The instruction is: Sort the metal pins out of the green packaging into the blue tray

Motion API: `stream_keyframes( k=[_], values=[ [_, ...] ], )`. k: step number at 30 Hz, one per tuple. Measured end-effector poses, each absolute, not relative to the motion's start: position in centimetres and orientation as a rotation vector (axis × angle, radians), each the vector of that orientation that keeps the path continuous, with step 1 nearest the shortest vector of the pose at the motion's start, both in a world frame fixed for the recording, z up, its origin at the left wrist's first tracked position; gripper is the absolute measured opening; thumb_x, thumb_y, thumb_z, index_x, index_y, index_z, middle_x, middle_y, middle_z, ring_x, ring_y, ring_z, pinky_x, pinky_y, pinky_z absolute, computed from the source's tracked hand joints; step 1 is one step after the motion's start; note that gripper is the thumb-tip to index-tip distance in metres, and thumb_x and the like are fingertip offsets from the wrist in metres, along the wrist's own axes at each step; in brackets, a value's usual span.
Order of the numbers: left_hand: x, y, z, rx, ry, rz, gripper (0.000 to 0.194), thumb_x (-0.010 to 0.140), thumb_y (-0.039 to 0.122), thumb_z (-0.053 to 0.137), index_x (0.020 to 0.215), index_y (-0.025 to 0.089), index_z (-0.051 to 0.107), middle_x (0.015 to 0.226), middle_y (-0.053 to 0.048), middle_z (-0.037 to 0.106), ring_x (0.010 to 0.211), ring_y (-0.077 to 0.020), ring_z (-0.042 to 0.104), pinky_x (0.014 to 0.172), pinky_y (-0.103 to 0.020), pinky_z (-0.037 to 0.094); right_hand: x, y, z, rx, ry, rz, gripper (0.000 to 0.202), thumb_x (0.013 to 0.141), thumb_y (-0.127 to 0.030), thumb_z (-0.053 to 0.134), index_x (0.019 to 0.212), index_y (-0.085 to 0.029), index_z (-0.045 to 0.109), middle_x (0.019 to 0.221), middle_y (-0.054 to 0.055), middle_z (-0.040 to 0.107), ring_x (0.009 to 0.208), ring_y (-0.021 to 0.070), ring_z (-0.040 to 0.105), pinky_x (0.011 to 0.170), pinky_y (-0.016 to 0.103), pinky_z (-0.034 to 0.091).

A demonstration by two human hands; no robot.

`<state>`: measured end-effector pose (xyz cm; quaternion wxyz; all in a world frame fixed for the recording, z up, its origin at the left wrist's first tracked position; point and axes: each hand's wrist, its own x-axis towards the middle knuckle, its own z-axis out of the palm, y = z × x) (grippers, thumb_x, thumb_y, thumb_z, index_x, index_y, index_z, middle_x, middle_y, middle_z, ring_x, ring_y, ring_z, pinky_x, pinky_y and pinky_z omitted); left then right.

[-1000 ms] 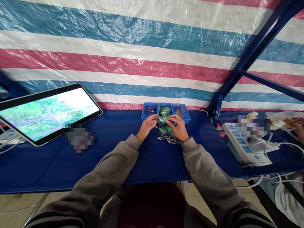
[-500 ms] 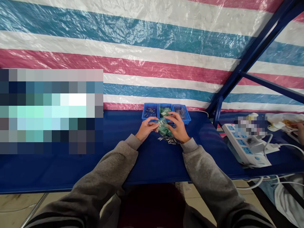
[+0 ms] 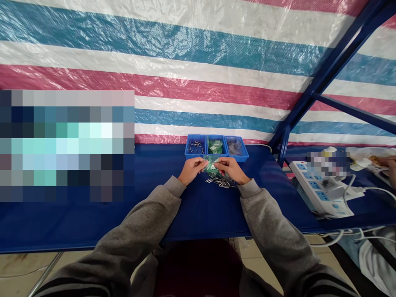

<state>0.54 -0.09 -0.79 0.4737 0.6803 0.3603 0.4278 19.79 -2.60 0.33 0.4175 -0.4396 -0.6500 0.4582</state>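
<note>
Between my two hands is a small clear green plastic bag (image 3: 210, 164). My left hand (image 3: 190, 170) pinches its left side, and my right hand (image 3: 232, 169) pinches its right side. Just below and behind the bag, a pile of thin metal pieces (image 3: 220, 180) lies on the blue table. Beyond my hands stand three blue bins in a row. Several thin metal pieces lie in the left bin (image 3: 186, 149), green bags fill the middle bin (image 3: 225, 149), and clear bags lie in the right bin (image 3: 246, 153).
The blue table (image 3: 204, 214) runs across the view. A white power strip (image 3: 320, 194) with plugs and cables lies at the right, near a blue metal frame (image 3: 297, 105). Another person's hand (image 3: 390, 163) shows at the right edge. Blurred blocks cover the left.
My right hand's fingers have come down and closed on the bag's right side. Both hands have moved slightly nearer to me, and more of the middle and right bins shows.
</note>
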Motion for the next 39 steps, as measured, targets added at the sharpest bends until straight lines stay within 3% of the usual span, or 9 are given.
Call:
stream_keyframes(
  k=[4, 8, 10, 17, 24, 30, 34, 39],
  values=[
    [0.6, 0.1, -0.6, 1.692, 0.975, 1.204, 0.032, 0.079, 0.047, 0.065, 0.072, 0.017, 0.064, 0.063, 0.000, 0.059, 0.056, -0.0134, 0.050, 0.056, -0.026, 0.041, 20.0, -2.3, 0.5, -1.125, -1.491, 1.126, 0.041, 0.080, -0.056, 0.059, 0.064, -0.018, 0.057, 0.050, -0.003, 0.054, 0.040, 0.0093, 0.047, 0.041, 0.023, 0.037],
    [1.3, 2.4, 1.2, 1.867, 1.121, 1.445, 0.027, 0.084, 0.043, 0.061, 0.086, 0.018, 0.072, 0.089, -0.008, 0.070, 0.078, -0.0213, 0.060, 0.070, -0.029, 0.042, 20.3, -2.0, 0.4, -1.162, -1.366, 0.954, 0.034, 0.080, -0.050, 0.060, 0.074, -0.017, 0.065, 0.052, -0.003, 0.053, 0.041, 0.0091, 0.046, 0.040, 0.023, 0.035],
    [2.3, 4.4, 2.4, 1.978, 1.163, 1.466, 0.027, 0.087, 0.040, 0.058, 0.090, 0.018, 0.073, 0.091, -0.009, 0.071, 0.086, -0.0236, 0.062, 0.073, -0.029, 0.041, 20.4, -2.0, 0.4, -1.174, -1.357, 0.925, 0.034, 0.080, -0.049, 0.059, 0.074, -0.017, 0.065, 0.051, -0.003, 0.053, 0.041, 0.0092, 0.045, 0.040, 0.023, 0.035],
    [6.7, 9.0, 2.6, 2.566, 1.539, 0.761, 0.025, 0.089, 0.015, 0.050, 0.082, 0.009, 0.073, 0.084, -0.018, 0.069, 0.087, -0.0277, 0.062, 0.075, -0.033, 0.040, 20.2, -2.0, 0.3, -1.200, -1.406, 0.908, 0.033, 0.080, -0.049, 0.057, 0.075, -0.017, 0.064, 0.053, -0.003, 0.052, 0.042, 0.0098, 0.045, 0.041, 0.023, 0.034],
    [7.9, 8.3, 1.5, 2.698, 1.395, 0.525, 0.031, 0.092, 0.022, 0.047, 0.080, 0.009, 0.072, 0.085, -0.019, 0.070, 0.089, -0.0291, 0.062, 0.085, -0.040, 0.036, 20.0, -2.0, 0.1, -1.180, -1.439, 0.876, 0.030, 0.081, -0.045, 0.057, 0.072, -0.017, 0.065, 0.052, -0.003, 0.052, 0.042, 0.0106, 0.046, 0.043, 0.024, 0.037],
    [5.4, 5.8, 2.2, 2.562, 1.263, 0.937, 0.030, 0.091, 0.014, 0.042, 0.108, 0.015, 0.067, 0.113, -0.013, 0.068, 0.108, -0.0267, 0.057, 0.093, -0.039, 0.034, 20.5, -1.9, 0.0, -1.307, -1.465, 0.663, 0.026, 0.083, -0.038, 0.056, 0.073, -0.017, 0.067, 0.052, -0.002, 0.055, 0.045, 0.0121, 0.049, 0.049, 0.026, 0.039],
    [2.6, 2.3, 1.2, 2.468, 1.070, 1.077, 0.027, 0.094, 0.021, 0.041, 0.102, 0.017, 0.067, 0.105, -0.009, 0.069, 0.101, -0.0240, 0.060, 0.090, -0.036, 0.039, 21.2, -1.6, -0.3, -1.480, -1.618, 0.419, 0.012, 0.076, -0.026, 0.062, 0.070, -0.017, 0.068, 0.055, -0.001, 0.060, 0.053, 0.0141, 0.054, 0.059, 0.027, 0.040],
    [0.1, 0.1, -0.8, 2.555, 0.773, 0.753, 0.023, 0.092, 0.038, 0.052, 0.094, 0.018, 0.064, 0.096, -0.007, 0.067, 0.092, -0.0215, 0.060, 0.082, -0.031, 0.044, 21.6, -1.7, 0.0, -1.635, -1.932, 0.453, 0.010, 0.072, -0.026, 0.068, 0.066, -0.018, 0.067, 0.059, 0.000, 0.063, 0.058, 0.0141, 0.056, 0.056, 0.025, 0.035]
  ],
)
